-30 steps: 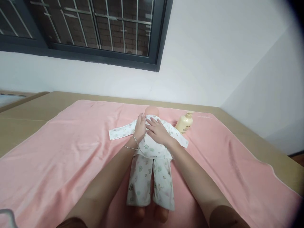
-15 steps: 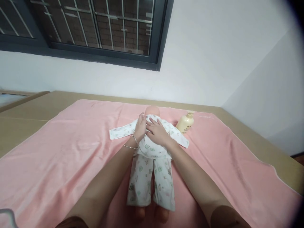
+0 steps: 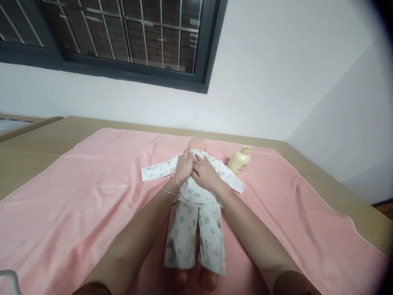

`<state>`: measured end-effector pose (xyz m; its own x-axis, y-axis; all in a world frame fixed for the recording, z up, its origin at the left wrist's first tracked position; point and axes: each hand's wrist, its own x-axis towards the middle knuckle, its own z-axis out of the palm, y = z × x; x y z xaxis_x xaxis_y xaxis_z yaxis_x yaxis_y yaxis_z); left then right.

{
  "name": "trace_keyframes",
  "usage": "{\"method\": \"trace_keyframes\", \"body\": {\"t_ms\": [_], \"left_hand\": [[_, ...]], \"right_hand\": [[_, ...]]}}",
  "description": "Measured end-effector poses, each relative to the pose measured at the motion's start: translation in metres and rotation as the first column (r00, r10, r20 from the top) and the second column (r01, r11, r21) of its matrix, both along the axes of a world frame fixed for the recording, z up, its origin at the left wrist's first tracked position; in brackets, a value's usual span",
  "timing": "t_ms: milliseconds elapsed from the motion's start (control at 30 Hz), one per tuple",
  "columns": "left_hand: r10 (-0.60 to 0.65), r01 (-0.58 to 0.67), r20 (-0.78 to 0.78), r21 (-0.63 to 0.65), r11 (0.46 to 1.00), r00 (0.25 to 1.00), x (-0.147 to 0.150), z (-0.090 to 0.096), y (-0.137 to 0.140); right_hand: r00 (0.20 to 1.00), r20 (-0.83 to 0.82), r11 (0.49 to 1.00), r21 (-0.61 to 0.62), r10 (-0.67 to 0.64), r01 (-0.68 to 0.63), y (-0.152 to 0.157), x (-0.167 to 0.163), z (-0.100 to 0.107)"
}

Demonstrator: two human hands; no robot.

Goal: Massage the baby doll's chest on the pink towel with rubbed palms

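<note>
A baby doll [image 3: 201, 198] in white printed pyjamas lies on a pink cloth [image 3: 101, 184], head away from me, its sleeves spread and its feet toward me. On the left side of its upper torso rests my left hand [image 3: 184, 166], fingers stretched out, a thin silver bangle at the wrist. My right hand [image 3: 205, 171] lies flat on the torso with fingers extended, its fingertips close to the left hand. Neither hand grips anything. Beyond the doll's right-hand sleeve stands a pale yellow pump bottle [image 3: 240, 159].
The cloth covers most of a tan tabletop [image 3: 82, 123] set against a white wall [image 3: 254, 82]. A dark-framed window [image 3: 202, 82] with bars is above the far edge. A grey curved object [image 3: 10, 280] shows at the lower left corner.
My right hand has shifted slightly right and its fingers are closer together. My left hand has moved a little to the right, still on the doll's torso. The bottle has not moved.
</note>
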<state>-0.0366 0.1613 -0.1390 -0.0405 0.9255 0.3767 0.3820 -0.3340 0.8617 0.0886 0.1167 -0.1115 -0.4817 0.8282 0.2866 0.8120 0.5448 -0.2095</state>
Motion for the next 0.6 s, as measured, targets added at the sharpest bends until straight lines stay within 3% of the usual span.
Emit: {"method": "trace_keyframes", "body": {"t_ms": [33, 100, 267, 400, 500, 600], "left_hand": [[0.0, 0.001, -0.045, 0.013, 1.0, 0.999, 0.001, 0.001, -0.001], [-0.005, 0.009, -0.131, 0.025, 1.0, 0.991, 0.002, 0.002, -0.003], [-0.024, 0.035, -0.371, 0.025, 0.999, 0.928, 0.002, 0.002, -0.003], [-0.046, 0.047, -0.416, -0.008, 0.999, 0.908, -0.003, 0.001, 0.0], [-0.08, 0.068, -0.39, -0.045, 0.997, 0.917, -0.006, 0.003, -0.001], [-0.148, 0.122, -0.438, -0.087, 0.989, 0.887, -0.008, 0.011, -0.006]], "right_hand": [[0.998, -0.031, 0.998, 0.006, 0.06, -0.06, 0.004, 0.003, -0.002], [0.993, -0.1, 0.998, -0.013, 0.062, -0.064, 0.014, 0.013, -0.006], [0.963, -0.156, 0.974, -0.094, -0.219, 0.206, 0.029, 0.029, -0.017], [0.933, -0.064, 0.931, -0.127, -0.353, 0.343, 0.024, 0.023, -0.014], [0.939, -0.035, 0.934, -0.124, -0.342, 0.335, 0.015, 0.017, -0.005], [0.979, -0.02, 0.97, -0.139, -0.205, 0.201, 0.006, 0.012, 0.005]]}}
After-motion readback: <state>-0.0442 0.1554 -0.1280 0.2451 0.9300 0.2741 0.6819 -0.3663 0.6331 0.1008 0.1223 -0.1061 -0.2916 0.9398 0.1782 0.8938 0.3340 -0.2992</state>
